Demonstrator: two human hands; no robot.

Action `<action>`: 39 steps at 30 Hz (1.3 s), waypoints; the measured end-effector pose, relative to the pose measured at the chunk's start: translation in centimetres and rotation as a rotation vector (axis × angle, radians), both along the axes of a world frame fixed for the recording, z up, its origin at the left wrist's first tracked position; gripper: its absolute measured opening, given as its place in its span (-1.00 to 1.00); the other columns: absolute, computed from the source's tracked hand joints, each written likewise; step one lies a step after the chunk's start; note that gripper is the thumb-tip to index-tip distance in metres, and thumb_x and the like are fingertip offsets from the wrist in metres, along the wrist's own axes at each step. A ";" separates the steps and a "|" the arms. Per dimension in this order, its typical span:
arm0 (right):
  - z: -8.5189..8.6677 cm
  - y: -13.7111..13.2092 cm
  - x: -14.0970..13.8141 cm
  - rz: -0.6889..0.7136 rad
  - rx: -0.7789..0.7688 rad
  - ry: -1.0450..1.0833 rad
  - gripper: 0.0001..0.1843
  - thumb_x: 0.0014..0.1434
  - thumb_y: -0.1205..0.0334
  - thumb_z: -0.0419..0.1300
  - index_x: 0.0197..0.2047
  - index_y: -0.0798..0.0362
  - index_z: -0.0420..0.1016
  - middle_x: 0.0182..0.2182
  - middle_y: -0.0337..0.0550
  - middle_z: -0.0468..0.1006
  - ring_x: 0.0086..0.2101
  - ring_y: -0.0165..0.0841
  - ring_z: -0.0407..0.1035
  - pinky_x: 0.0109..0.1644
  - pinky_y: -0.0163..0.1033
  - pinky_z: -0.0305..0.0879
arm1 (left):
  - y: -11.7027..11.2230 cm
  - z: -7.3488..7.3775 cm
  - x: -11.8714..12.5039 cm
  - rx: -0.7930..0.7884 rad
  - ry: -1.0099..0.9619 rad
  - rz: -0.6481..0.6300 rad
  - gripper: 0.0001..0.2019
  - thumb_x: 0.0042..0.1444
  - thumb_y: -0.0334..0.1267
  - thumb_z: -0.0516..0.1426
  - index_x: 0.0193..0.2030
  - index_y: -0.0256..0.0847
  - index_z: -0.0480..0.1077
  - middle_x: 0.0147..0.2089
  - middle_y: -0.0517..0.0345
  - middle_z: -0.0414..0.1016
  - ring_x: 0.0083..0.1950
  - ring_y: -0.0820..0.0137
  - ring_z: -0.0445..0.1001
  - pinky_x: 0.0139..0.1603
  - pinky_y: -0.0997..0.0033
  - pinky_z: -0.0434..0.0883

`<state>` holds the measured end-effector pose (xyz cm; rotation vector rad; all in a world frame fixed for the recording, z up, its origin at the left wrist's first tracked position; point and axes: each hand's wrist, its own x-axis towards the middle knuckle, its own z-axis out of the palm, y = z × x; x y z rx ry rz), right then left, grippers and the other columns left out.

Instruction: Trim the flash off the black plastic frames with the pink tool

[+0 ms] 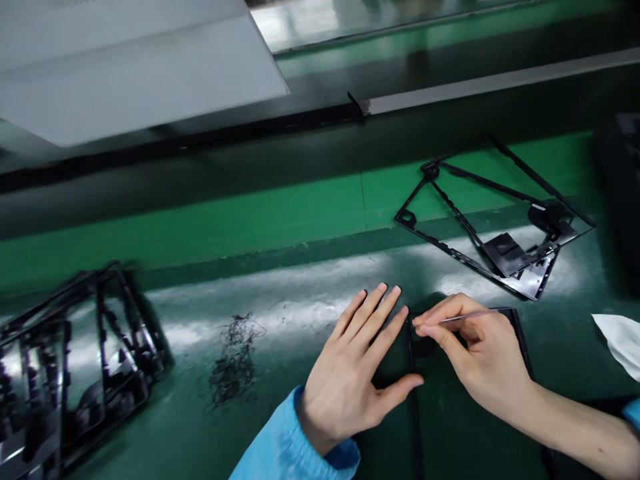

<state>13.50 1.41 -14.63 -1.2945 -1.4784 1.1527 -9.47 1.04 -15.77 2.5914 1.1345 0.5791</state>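
A thin black plastic frame (523,343) lies on the green bench in front of me, partly under my hands. My left hand (353,370) rests flat beside its left edge, fingers stretched and thumb reaching over that edge. In a pinch, my right hand (480,350) holds a slender metal tool (464,317); whether it is a blade or a pick I cannot tell. The fingertips are at the upper left corner of the frame, close to my left index finger, and they hide the tool's tip.
Loose black plastic shavings (234,367) lie left of my hands. A pile of black frames (65,373) stands at the far left, and more frames (450,250) overlap at the upper right. White paper or cloth (620,343) lies at right. A pale panel (150,73) juts in above.
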 end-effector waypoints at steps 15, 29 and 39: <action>-0.4 -0.3 -0.3 0.026 0.004 -0.037 -0.81 0.46 0.40 0.26 -0.17 -0.08 0.61 -0.22 -0.29 0.75 -0.12 -0.32 0.73 -0.01 -0.23 0.70 | 0.1 0.1 -0.1 -0.005 -0.021 0.010 -0.30 0.50 0.15 0.18 0.55 -0.34 0.29 0.63 -0.22 0.31 0.72 0.03 0.12 0.70 -0.13 0.13; -0.3 -0.4 -0.4 0.022 -0.012 -0.035 -0.79 0.46 0.41 0.24 -0.18 -0.07 0.62 -0.23 -0.23 0.75 -0.13 -0.27 0.73 -0.04 -0.18 0.71 | 0.2 0.1 -0.1 -0.013 -0.010 0.011 -0.27 0.49 0.21 0.17 0.54 -0.32 0.29 0.62 -0.23 0.33 0.72 0.01 0.14 0.69 -0.15 0.16; -0.4 -0.4 -0.3 0.038 -0.017 -0.037 -0.80 0.44 0.42 0.25 -0.19 -0.06 0.62 -0.26 -0.24 0.74 -0.16 -0.31 0.74 -0.09 -0.24 0.71 | 0.2 0.1 -0.2 -0.019 -0.013 0.010 -0.27 0.48 0.20 0.19 0.54 -0.31 0.29 0.61 -0.24 0.34 0.71 -0.02 0.16 0.67 -0.18 0.20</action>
